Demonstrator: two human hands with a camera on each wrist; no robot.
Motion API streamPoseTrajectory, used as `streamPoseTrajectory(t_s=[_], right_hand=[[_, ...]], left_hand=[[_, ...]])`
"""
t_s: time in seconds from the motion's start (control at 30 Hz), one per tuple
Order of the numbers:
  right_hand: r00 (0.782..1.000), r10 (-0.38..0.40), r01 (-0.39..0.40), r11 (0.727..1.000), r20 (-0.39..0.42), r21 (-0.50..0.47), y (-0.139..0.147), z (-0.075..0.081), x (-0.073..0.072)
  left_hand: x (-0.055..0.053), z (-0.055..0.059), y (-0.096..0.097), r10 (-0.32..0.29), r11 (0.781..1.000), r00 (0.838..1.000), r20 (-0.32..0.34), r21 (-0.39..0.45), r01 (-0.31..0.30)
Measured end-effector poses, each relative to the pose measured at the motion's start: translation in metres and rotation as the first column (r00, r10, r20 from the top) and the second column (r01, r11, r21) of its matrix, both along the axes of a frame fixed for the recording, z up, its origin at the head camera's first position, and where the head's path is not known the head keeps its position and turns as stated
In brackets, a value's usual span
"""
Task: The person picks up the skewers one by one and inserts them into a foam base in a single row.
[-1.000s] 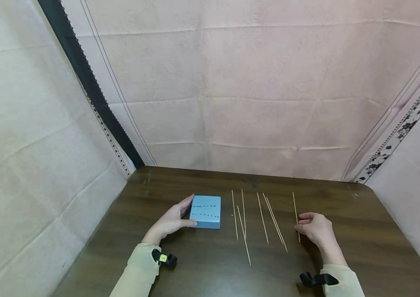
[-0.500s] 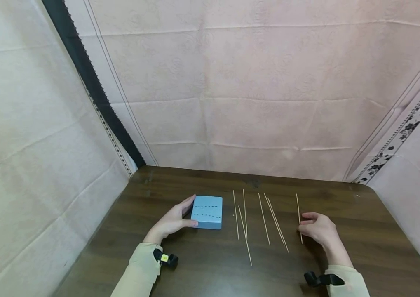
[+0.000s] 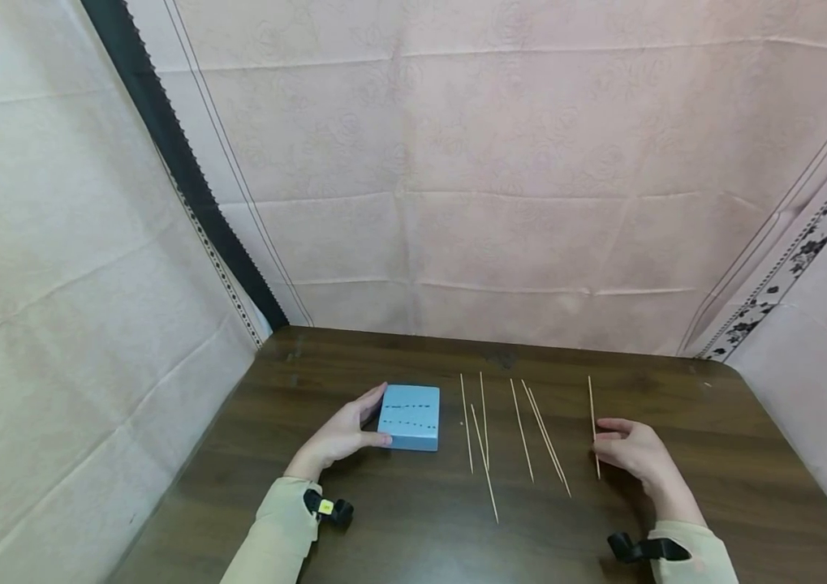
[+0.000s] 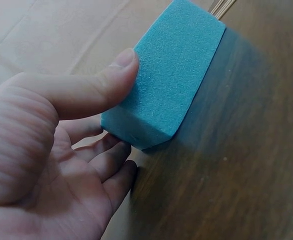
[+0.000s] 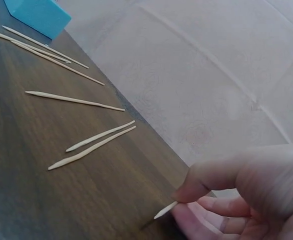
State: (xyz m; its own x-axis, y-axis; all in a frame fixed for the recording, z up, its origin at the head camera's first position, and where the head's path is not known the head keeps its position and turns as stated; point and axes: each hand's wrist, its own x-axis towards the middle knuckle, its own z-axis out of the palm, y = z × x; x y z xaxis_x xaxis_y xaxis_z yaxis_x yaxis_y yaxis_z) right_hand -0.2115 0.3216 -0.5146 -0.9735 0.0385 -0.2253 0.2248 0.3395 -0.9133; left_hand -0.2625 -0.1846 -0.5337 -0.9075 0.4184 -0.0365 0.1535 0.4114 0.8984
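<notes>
My left hand (image 3: 343, 431) holds a light blue foam block (image 3: 409, 415) by its left side, thumb on the near face and fingers round the far edge. Two rows of dark marks run across the block's top. In the left wrist view, the thumb presses the rough blue face of the block (image 4: 179, 70). Over at the right, my right hand (image 3: 638, 454) pinches a thin wooden skewer (image 3: 592, 397) between thumb and fingertips. Its pointed end (image 5: 165, 210) pokes out of the pinch in the right wrist view, low over the table.
Several more skewers lie between the hands on the dark wooden table (image 3: 413, 519), among them a crossing pair (image 3: 484, 454) and a close pair (image 3: 543, 430). Pale cloth (image 3: 501, 203) hangs behind the table's far edge and at both sides.
My right hand has shifted slightly to the right with the skewer in its pinch. The left hand and the foam block keep their place. The head view has swung a little.
</notes>
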Motion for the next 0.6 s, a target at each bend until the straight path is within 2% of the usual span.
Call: streamPoseTrajectory(t_s=[0.17, 0.33, 0.6], right_hand=[[1.000, -0.014, 0.014, 1.000, 0.004, 0.009, -0.001, 0.002, -0.001], [1.000, -0.020, 0.019, 0.997, -0.016, -0.069, -0.008, 0.001, -0.004], [0.994, 0.000, -0.020, 0.985, -0.112, -0.170, -0.047, 0.005, -0.006]], left_hand=[[-0.001, -0.001, -0.001, -0.003, 1.000, 1.000, -0.005, 0.009, 0.003], [-0.001, -0.001, -0.001, -0.006, 1.000, 1.000, 0.006, 0.000, 0.006], [0.000, -0.002, 0.001, -0.011, 1.000, 1.000, 0.006, 0.014, 0.011]])
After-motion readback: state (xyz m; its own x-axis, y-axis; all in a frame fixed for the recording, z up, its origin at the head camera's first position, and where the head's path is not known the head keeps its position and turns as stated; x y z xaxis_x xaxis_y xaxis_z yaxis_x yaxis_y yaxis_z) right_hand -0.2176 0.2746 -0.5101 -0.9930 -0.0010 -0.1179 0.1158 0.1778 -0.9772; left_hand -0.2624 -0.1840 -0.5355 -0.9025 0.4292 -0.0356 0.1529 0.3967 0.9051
